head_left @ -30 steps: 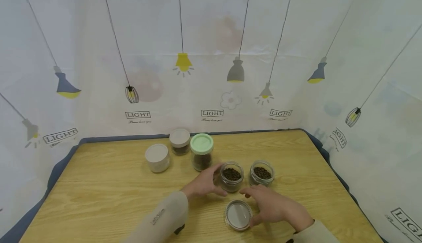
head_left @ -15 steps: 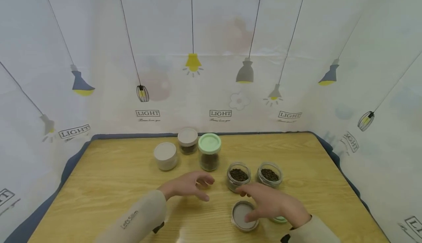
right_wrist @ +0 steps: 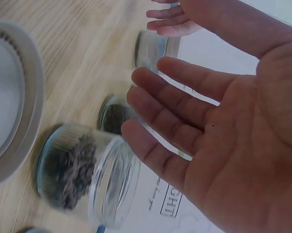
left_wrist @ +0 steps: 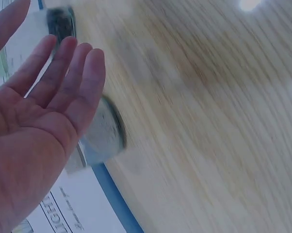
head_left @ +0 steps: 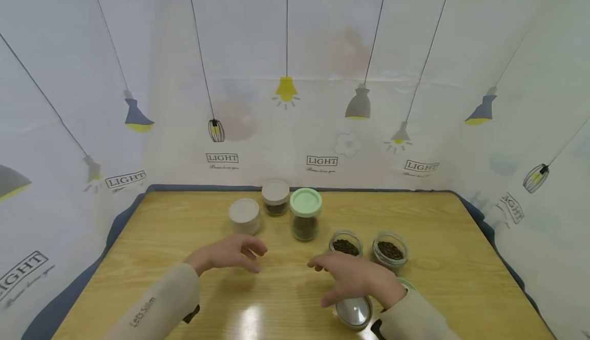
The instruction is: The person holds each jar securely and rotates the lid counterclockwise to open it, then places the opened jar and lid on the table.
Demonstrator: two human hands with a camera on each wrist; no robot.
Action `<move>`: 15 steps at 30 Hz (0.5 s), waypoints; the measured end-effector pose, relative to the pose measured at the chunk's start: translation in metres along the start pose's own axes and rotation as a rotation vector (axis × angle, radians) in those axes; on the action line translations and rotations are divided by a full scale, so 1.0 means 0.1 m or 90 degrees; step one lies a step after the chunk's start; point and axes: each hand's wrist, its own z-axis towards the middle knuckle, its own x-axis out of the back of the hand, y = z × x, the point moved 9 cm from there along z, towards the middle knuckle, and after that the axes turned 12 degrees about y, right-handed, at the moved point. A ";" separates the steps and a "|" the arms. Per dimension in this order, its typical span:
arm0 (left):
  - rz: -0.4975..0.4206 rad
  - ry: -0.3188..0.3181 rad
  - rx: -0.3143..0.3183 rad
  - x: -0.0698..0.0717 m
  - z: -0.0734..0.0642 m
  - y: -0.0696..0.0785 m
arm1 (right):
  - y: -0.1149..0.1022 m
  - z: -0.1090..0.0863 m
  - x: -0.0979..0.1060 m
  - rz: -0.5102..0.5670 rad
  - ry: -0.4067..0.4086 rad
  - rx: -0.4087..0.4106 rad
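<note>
My left hand (head_left: 228,253) hovers over the table's left half, holding nothing, its fingers relaxed in the left wrist view. Just beyond it stands a white-lidded jar (head_left: 245,217) with no dark contents showing. My right hand (head_left: 361,277) hangs with fingers loosely extended, also holding nothing. It partly covers an open glass jar of coffee beans (head_left: 345,247). To the right stands another open jar of coffee beans (head_left: 390,250). Beneath the right hand lies a loose pale lid (head_left: 354,313); the sleeve partly hides a green lid (head_left: 405,282).
A green-lidded jar (head_left: 306,214) with dark contents and a white-lidded jar (head_left: 275,196) stand near the back edge of the wooden table (head_left: 286,299). A printed cloth (head_left: 258,125) rises behind and on both sides.
My left hand has left the side of the middle bean jar and drawn away leftward. My right hand has shifted left, above the pale lid. The whole head view has turned slightly left.
</note>
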 end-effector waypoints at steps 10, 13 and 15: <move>0.026 0.043 0.064 0.42 -0.16 -0.29 | -0.12 0.23 -0.11 -0.023 -0.015 0.011; 0.043 0.076 0.097 0.54 -0.18 -0.41 | -0.17 0.29 -0.13 -0.028 -0.020 0.012; 0.056 0.098 0.125 0.62 -0.19 -0.49 | -0.20 0.33 -0.15 -0.033 -0.024 0.015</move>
